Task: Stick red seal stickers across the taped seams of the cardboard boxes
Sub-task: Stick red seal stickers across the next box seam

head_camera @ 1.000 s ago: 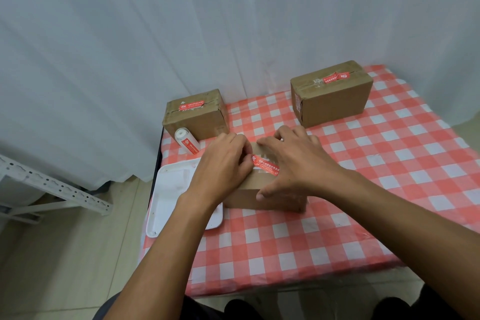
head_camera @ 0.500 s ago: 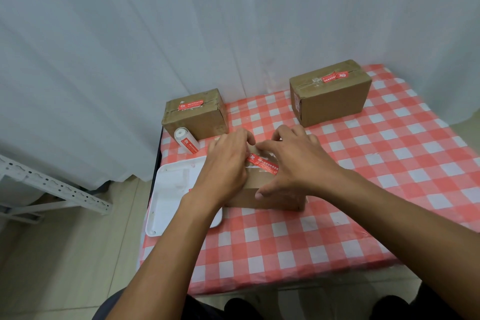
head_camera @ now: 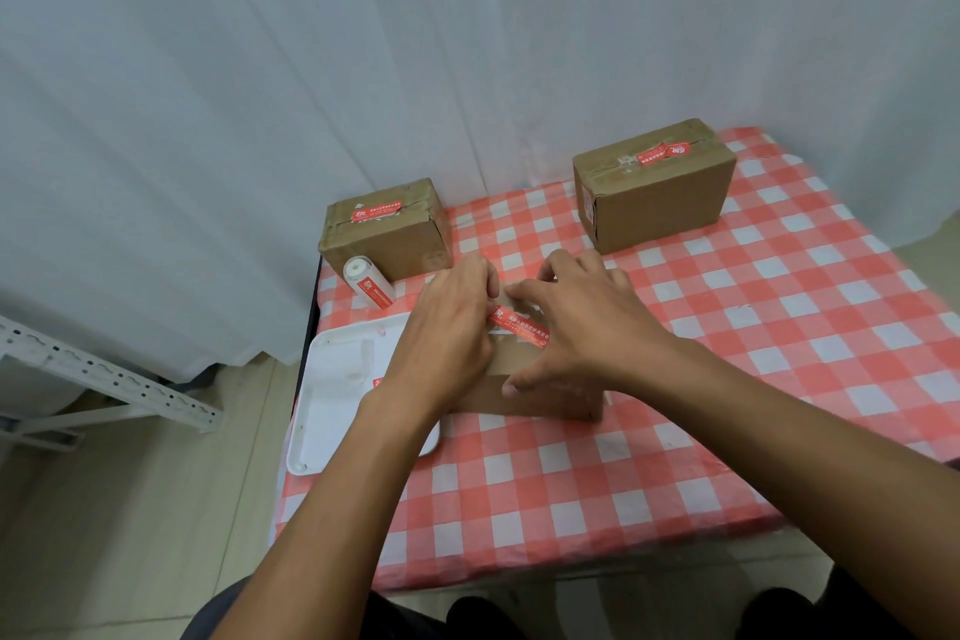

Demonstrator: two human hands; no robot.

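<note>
Both forearms reach in over the near table edge. The left hand (head_camera: 451, 338) and right hand (head_camera: 582, 327) lie palm-down on the nearest cardboard box (head_camera: 524, 392), fingers fairly straight, pressing a red seal sticker (head_camera: 519, 326) flat across its top; the thumbs are partly hidden. Left of the box lies a white tray (head_camera: 343, 395), partly covered by the left wrist. Farther back stand a sticker roll (head_camera: 368, 283), a left box (head_camera: 387, 229) and a right box (head_camera: 657, 187), each bearing a sticker, before a white curtain (head_camera: 363, 42).

Red seal sticker (head_camera: 519, 326) flat across near box (head_camera: 524, 390) top seam; two far boxes (head_camera: 387, 234) (head_camera: 657, 187) (already sealed) upright.
</note>
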